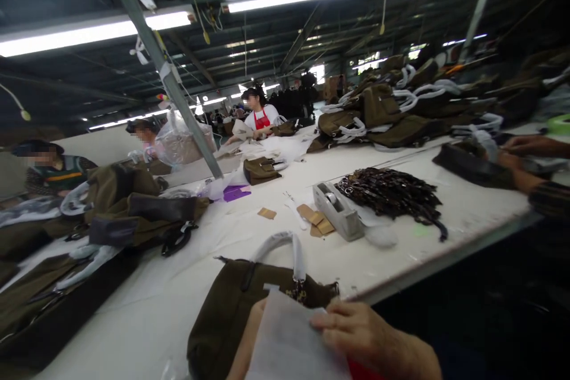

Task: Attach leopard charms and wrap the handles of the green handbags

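A dark olive handbag (214, 314) lies in front of me at the table's edge, its handle wrapped in white (297, 255) and standing up. Over the bag's near side is a thin white sheet (287, 338), perhaps paper or soft wrapping. The fingers of my right hand (369, 335) are closed on the sheet's right edge. My left hand (253, 332) reaches up behind the sheet, which hides its fingers.
Ahead on the white table (249, 231) stand a grey tape dispenser (341, 217), brown cards (316, 219) and a heap of dark straps (392, 190). Olive bags pile up at left (120, 208) and back right (378, 113). A co-worker's hands (519, 160) handle a bag at right.
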Available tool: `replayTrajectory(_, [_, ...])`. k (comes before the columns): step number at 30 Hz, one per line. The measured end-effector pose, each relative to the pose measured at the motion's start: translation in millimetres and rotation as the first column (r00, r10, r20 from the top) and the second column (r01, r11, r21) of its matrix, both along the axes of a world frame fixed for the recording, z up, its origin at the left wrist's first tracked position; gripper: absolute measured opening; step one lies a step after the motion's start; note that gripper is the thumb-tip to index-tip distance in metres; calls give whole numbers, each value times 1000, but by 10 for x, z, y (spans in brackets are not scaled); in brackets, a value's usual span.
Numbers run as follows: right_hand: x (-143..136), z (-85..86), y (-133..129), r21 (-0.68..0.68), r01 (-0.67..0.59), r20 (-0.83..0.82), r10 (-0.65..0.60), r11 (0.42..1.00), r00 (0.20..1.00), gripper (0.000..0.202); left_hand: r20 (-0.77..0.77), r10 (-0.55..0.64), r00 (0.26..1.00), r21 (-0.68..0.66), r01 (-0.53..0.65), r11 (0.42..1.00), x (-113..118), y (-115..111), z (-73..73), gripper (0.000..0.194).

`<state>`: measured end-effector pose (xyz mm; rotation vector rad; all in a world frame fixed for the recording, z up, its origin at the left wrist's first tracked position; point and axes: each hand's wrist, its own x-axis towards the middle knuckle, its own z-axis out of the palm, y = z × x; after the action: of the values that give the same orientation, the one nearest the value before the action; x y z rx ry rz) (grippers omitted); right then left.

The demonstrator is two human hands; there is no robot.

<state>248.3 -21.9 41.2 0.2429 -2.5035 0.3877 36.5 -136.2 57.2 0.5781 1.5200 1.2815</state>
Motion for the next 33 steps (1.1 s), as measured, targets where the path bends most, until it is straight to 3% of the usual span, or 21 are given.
replayTrajectory(4, [92,-122,-31,20,32,36,-33,999,999,33,17,-14,1000,-32,14,999,-20,102,176,33])
replayTrajectory(8, [81,-96,8,87,14,96,-22,996,995,29,-175,-179,968,-149,154,977,-81,229,479,34])
replayTrajectory(11, [62,-59,9,129,20,127,-36,991,991,24,-233,-254,939,-203,208,957,-89,320,714,30])
replayTrajectory(15, [-1,-21,31,152,128,39,-135,980,990,21,-216,-263,940,-220,215,951,-44,376,844,29])
replayTrajectory(18, [-89,-44,75,124,300,-45,-297,946,954,22,-205,-224,953,-180,188,965,-21,362,808,31])
replayTrajectory(21, [-196,-97,92,100,363,-64,-359,926,931,24,-183,-165,969,-149,138,979,-2,308,714,33])
replayTrajectory(27, [-304,-97,59,45,419,53,-421,907,905,18,-108,-61,992,-82,52,995,81,102,301,43])
replayTrajectory(30, [-221,-15,65,-89,385,135,-371,919,919,13,-36,-29,999,-39,28,999,103,6,66,45])
replayTrajectory(33, [-120,131,130,-304,299,164,-259,905,952,11,1,-25,1000,4,25,1000,96,-34,-47,41])
